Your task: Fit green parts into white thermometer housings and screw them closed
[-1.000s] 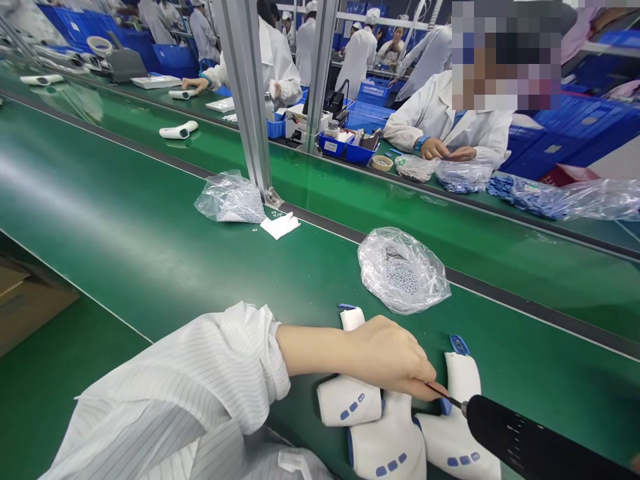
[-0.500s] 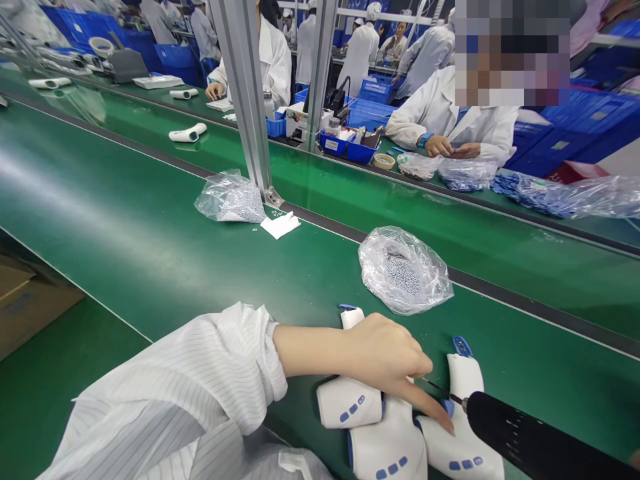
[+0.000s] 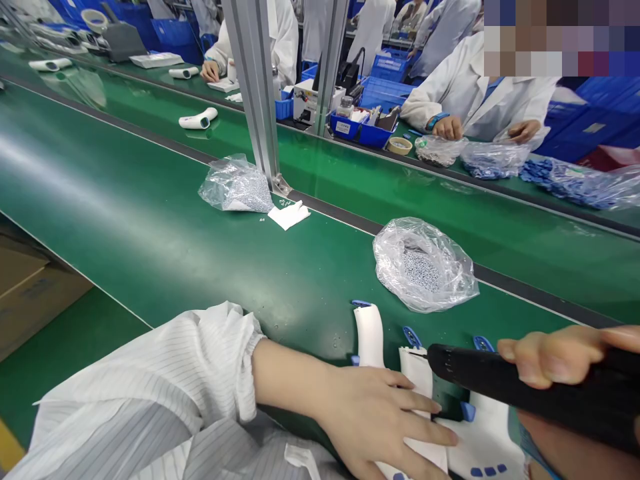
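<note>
The screwdriver (image 3: 475,372) has swung up over the casings (image 3: 370,335), right hand (image 3: 553,357) fingers wrapped around it; left hand (image 3: 377,419) fingers spread on them, bag (image 3: 425,267) at one o'clock.

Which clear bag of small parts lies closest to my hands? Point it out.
The wide-open bag just beyond the white casings and the black screwdriver in the right hand. The other bag on this belt lies farther off, by the metal post.

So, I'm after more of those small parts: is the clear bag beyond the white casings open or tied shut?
Open: the clear bag has its mouth spread wide, small speckled parts exposed in its middle.
</note>
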A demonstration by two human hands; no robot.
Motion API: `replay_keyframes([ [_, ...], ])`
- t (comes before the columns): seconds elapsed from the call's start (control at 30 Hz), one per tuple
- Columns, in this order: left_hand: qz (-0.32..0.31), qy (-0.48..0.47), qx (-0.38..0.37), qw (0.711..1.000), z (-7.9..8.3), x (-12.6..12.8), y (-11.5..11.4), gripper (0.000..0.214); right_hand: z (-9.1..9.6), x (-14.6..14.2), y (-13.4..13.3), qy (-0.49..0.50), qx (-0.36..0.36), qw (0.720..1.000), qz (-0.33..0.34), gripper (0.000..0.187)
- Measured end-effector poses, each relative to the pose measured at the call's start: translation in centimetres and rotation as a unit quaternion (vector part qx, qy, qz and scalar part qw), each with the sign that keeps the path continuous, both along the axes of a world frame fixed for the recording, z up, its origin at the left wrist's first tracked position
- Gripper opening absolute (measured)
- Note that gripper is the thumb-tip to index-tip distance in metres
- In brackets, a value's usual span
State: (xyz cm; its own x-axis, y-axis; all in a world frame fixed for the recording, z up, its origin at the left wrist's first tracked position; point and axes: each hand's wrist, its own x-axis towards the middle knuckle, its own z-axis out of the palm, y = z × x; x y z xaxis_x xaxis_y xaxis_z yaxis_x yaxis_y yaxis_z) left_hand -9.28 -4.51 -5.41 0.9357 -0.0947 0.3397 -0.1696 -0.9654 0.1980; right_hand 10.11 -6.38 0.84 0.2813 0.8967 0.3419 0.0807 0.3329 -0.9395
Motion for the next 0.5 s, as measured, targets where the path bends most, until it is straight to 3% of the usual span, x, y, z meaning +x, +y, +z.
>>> replay_keyframes([
  [0.2, 0.011, 0.001, 0.006, 1.000, -0.6, 0.3, -0.1, 0.046, 1.5, -2.4, 0.7, 0.010, -0.019, 1.000, 0.017, 0.035],
  [0.5, -0.002, 0.070, 0.017, 0.997, 1.4, 0.7, 0.4, 0.047, 2.2, -3.3, 2.2, -0.027, -0.037, 0.997, 0.056, 0.029],
])
